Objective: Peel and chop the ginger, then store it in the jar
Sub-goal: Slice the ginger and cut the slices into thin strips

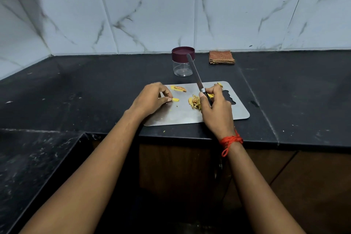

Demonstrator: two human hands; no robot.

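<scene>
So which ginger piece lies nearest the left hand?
The small yellow slice at the left hand's thumb tip; the skin-on piece lies farther back, and the shredded pile sits by the right hand gripping the knife.

yellow ginger pieces (194,101) scattered on steel board (237,112), lidded clear jar (182,62) upright behind

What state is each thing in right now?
jar: upright, lid on, empty.
board: flat on counter.
knife: gripped in right hand, blade raised, pointing away.
ginger slice: on board, pinched by left hand.
ginger shreds: heaped on board.
cloth: folded, by wall.
</scene>
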